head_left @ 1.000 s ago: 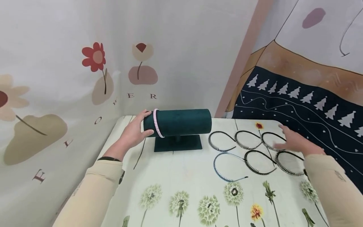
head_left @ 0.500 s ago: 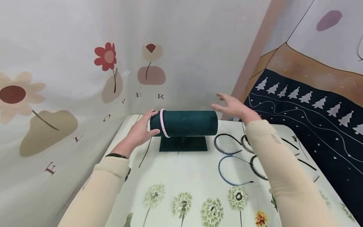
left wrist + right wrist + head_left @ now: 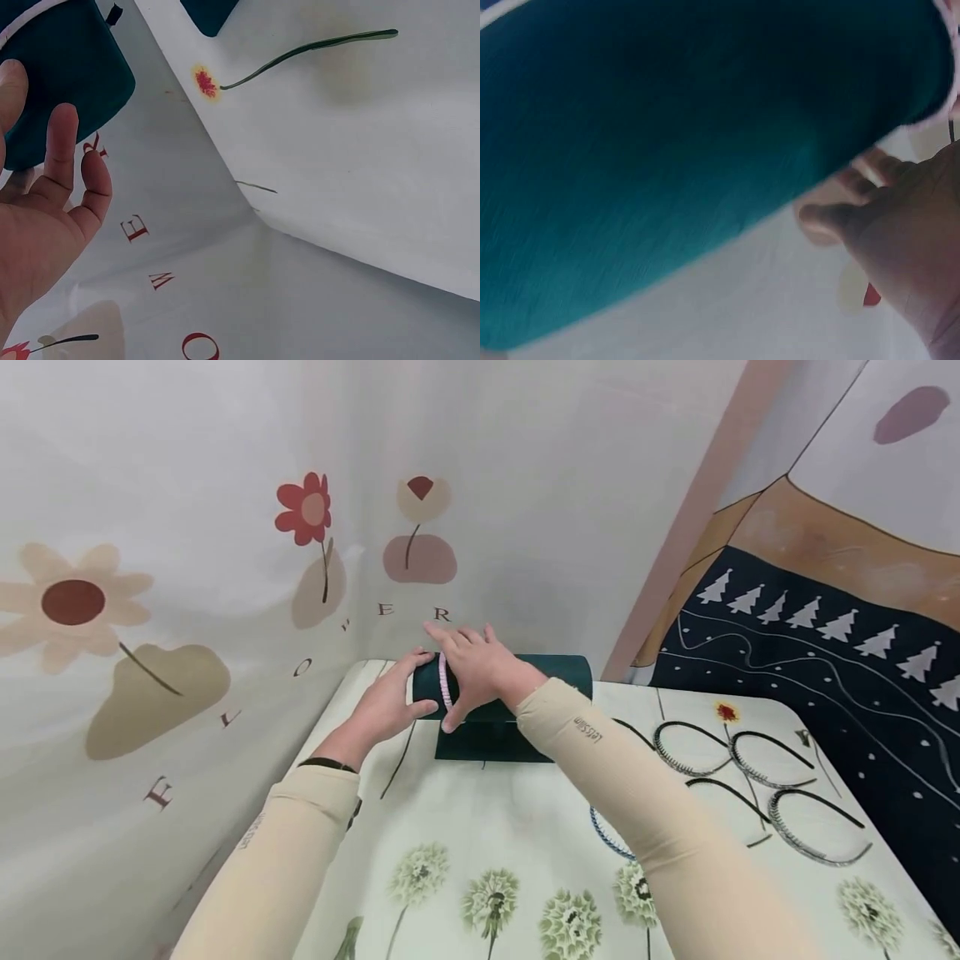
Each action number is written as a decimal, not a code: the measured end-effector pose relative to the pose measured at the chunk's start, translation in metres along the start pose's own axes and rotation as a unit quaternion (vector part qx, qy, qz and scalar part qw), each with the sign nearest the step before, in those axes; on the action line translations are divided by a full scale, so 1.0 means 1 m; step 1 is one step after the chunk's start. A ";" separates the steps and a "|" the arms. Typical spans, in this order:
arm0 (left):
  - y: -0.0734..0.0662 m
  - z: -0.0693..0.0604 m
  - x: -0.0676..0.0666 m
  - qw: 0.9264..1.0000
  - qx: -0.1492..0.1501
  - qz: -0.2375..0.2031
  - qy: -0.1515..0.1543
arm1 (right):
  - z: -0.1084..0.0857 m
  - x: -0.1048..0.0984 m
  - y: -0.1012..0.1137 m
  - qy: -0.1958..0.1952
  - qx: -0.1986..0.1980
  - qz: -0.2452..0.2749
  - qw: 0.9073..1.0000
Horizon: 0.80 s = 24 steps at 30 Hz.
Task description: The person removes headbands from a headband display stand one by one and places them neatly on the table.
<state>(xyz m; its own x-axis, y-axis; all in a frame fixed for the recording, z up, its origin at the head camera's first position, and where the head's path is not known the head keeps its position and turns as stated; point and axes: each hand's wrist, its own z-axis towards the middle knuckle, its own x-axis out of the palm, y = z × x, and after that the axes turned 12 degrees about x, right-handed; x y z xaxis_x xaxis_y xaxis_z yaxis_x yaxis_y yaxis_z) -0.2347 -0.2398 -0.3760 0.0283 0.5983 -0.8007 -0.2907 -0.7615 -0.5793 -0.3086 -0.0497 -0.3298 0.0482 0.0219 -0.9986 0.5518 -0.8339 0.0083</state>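
Observation:
A dark green velvet headband stand (image 3: 566, 672), a padded horizontal roll on a flat base, stands at the table's back. Round its left part sits a pink headband (image 3: 444, 681). My left hand (image 3: 386, 702) holds the roll's left end, thumb in front and fingers at the top and behind. In the left wrist view that hand (image 3: 37, 225) reaches round the roll, the outer fingers sticking past it. My right hand (image 3: 480, 668) is over the roll just right of the pink headband, fingers spread. The right wrist view shows its fingers (image 3: 840, 217) beyond the roll; contact is unclear.
Several black headbands (image 3: 813, 796) lie on the flowered tablecloth (image 3: 465, 818) to the right. A blue headband (image 3: 611, 841) is partly covered by my right sleeve (image 3: 645, 802). A pale curtain (image 3: 525, 485) hangs right behind the stand, with navy tree-patterned fabric (image 3: 720, 668) at the right.
My right hand has swung left from above the black headbands to the roll beside the pink headband. The left hand stays at the roll's end, while the head view has turned slightly left.

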 end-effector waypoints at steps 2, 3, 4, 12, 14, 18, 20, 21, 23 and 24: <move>-0.001 0.001 0.000 1.000 0.002 0.002 0.000 | 0.002 0.005 0.006 -0.010 0.006 -0.028 1.000; -0.002 0.001 0.000 1.000 0.002 0.003 0.001 | 0.002 0.007 0.007 -0.014 0.010 -0.041 0.999; -0.002 0.001 0.001 1.000 0.004 0.004 0.000 | 0.003 0.009 0.008 -0.016 0.013 -0.052 0.998; -0.002 -0.001 -0.001 1.000 -0.006 0.003 -0.002 | 0.007 0.020 0.009 -0.024 0.018 -0.057 0.998; -0.003 -0.002 -0.001 1.000 -0.007 0.003 -0.003 | 0.008 0.020 0.009 -0.025 0.019 -0.053 0.998; -0.003 -0.002 0.000 1.000 -0.007 0.003 -0.002 | 0.008 0.020 0.007 -0.022 0.027 -0.052 0.998; -0.003 -0.001 0.000 1.000 -0.008 0.004 -0.001 | 0.007 0.020 0.005 -0.017 0.033 -0.050 0.998; -0.003 -0.001 0.001 1.000 -0.008 0.005 -0.001 | 0.006 0.020 0.003 -0.014 0.035 -0.048 0.998; -0.003 -0.001 0.001 1.000 -0.009 0.004 -0.002 | 0.004 0.019 -0.001 -0.010 0.041 -0.046 0.998; -0.003 -0.001 0.001 1.000 -0.009 0.004 -0.003 | 0.004 0.020 -0.003 -0.009 0.042 -0.042 0.998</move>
<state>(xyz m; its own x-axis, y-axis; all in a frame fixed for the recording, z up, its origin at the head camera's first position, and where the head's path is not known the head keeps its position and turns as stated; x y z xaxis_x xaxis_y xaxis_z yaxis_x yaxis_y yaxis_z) -0.2326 -0.2374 -0.3749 0.0196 0.5938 -0.8044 -0.2741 -0.7705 -0.5755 -0.3130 -0.0490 -0.3496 -0.0098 0.0843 -0.9964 0.4812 -0.8731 -0.0786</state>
